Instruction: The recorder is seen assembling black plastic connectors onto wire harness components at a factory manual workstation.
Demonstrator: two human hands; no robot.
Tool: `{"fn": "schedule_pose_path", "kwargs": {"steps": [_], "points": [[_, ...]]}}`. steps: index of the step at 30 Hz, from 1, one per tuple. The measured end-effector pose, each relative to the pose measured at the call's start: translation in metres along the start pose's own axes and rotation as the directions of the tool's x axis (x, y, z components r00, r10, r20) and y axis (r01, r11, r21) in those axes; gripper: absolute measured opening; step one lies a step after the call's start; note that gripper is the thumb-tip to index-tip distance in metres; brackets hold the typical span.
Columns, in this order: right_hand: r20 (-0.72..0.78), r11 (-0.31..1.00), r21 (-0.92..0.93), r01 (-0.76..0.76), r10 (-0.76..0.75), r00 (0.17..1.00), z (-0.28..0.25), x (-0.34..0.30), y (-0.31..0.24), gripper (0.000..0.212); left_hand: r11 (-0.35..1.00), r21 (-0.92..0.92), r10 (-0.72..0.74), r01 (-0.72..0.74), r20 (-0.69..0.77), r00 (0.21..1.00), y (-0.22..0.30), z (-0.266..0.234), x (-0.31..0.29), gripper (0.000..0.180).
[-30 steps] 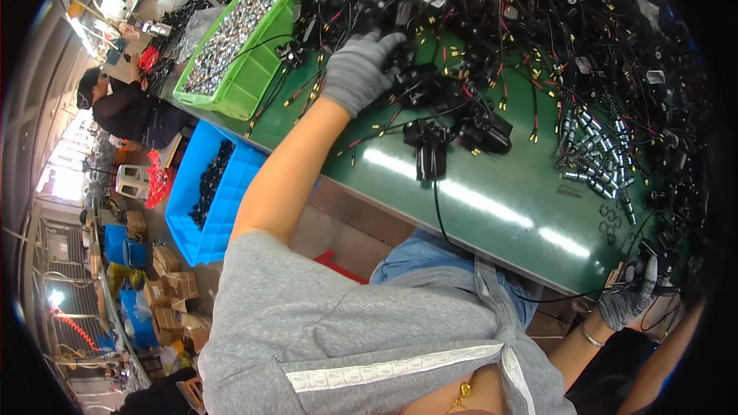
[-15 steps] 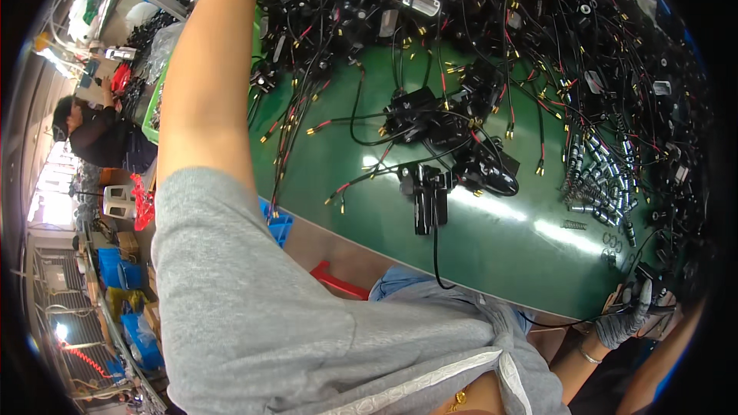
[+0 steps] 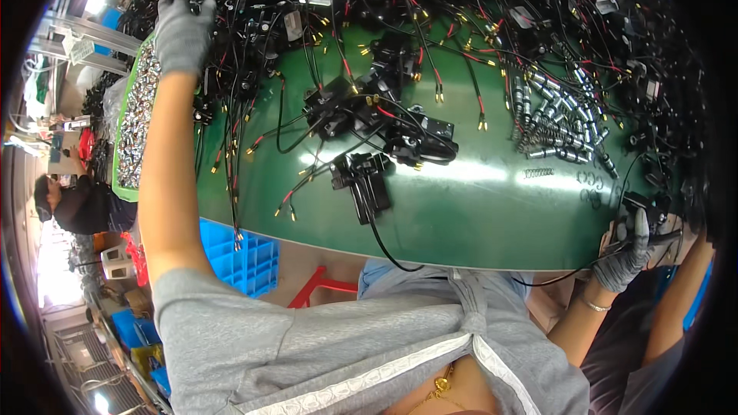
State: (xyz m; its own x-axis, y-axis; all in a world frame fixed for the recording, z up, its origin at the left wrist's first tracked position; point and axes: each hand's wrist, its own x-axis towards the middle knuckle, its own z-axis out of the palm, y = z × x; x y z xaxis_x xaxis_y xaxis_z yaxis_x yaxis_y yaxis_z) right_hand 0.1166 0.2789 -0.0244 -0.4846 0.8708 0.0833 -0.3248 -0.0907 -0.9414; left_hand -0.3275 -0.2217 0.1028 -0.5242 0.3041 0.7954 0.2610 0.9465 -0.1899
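Observation:
My left hand (image 3: 184,34), in a grey glove, reaches to the far left edge of a heap of black parts with wires (image 3: 254,11). Its thumb and fingers are apart, and I see nothing held between them. At the right table edge my gloved right hand (image 3: 624,265) is closed round a black part with a cable (image 3: 639,201), one finger stretched up along it. That part's outline blurs into the dark things behind it. Several black assemblies (image 3: 365,184) with red and black leads lie on the green tabletop (image 3: 477,223) between my hands.
A green bin (image 3: 123,194) of small metal pieces stands left of my left forearm. Metal cylinders and springs (image 3: 557,127) are piled at the right. A blue crate (image 3: 261,265) and a red frame (image 3: 314,286) are below the table. Another person (image 3: 84,204) sits far left; another's arm (image 3: 676,300) is at the right.
The view has shifted, so the table contents sit further left and my left hand now shows at the heap. My right hand keeps its hold on the black part.

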Motion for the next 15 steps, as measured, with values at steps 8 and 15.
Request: {"fn": "schedule_pose_path", "kwargs": {"steps": [8, 15], "points": [[-0.13, 0.994, 0.097, -0.058, 0.071, 0.989, 0.031, -0.009, -0.01, 0.01, 0.956, 0.257, -0.281, 0.139, 0.681, 0.676, 0.066, -0.036, -0.078, 0.093], [-0.192, 0.988, 0.087, -0.129, 0.144, 0.971, 0.038, -0.013, -0.017, 0.011, 0.915, 0.228, -0.375, 0.332, 0.781, 0.498, 0.058, -0.012, -0.057, 0.107]]}}
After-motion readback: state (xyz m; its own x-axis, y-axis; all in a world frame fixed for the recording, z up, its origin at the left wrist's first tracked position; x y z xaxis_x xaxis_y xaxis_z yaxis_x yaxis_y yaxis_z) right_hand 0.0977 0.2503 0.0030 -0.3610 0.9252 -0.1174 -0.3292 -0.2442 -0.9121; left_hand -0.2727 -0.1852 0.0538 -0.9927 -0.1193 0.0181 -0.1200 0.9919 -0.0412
